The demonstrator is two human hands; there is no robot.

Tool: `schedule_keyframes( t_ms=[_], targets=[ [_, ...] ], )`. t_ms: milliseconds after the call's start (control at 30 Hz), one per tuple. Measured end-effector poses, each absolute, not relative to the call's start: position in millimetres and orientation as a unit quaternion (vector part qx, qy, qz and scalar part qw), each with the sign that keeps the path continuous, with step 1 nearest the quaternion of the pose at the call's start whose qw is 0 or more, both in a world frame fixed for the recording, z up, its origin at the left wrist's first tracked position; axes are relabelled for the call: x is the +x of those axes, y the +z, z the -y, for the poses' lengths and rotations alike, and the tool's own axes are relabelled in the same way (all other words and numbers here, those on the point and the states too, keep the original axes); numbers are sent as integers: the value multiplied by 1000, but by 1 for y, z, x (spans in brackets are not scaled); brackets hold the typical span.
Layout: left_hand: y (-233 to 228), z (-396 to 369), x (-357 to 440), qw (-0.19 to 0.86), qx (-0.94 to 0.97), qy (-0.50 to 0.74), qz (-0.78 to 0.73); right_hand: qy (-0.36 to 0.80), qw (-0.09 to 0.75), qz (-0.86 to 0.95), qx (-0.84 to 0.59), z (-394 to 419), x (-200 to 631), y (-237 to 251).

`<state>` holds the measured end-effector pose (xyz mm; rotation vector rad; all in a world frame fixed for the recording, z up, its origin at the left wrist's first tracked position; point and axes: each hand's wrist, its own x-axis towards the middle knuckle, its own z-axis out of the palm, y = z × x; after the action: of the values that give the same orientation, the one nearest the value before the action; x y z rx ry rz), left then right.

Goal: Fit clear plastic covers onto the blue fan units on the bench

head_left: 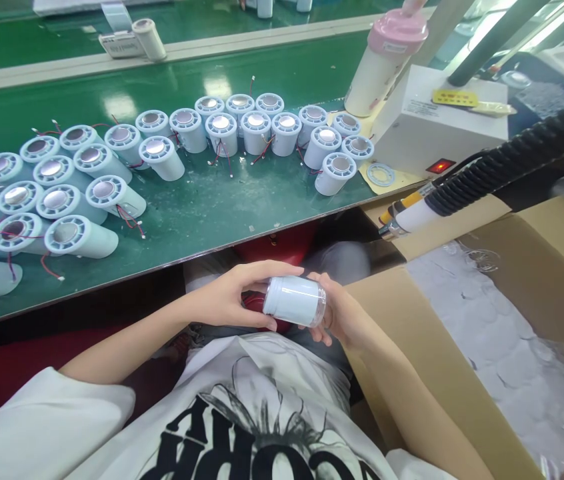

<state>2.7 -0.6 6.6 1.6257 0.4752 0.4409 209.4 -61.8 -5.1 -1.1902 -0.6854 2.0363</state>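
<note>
Where both palms meet, white cylinder (293, 301)

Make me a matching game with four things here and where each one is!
Things:
1. white cylinder part with clear cap
2. pink-lidded bottle
3. cardboard box
4. loose white ring

Places:
A. flat on the yellow sheet beside the white machine
B. at the person's right, below the bench edge
C. between the left hand and right hand
D. standing on the green bench by the white machine

Pairs: 1-C, 2-D, 3-B, 4-A
</note>
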Motion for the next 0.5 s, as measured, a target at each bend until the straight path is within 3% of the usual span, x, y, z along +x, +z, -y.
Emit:
schedule_keyframes(
  t_ms=[367, 433, 500],
  targets=[
    [6, 5, 6, 623, 715, 224, -223, 852, 221, 171, -443, 61, 213, -3],
    [9, 7, 6, 642, 693, 217, -247, 815, 260, 233, -462, 64, 213, -7],
    [12, 9, 7, 665, 662, 211, -274, 702, 355, 340, -516, 69, 215, -11]
  ],
)
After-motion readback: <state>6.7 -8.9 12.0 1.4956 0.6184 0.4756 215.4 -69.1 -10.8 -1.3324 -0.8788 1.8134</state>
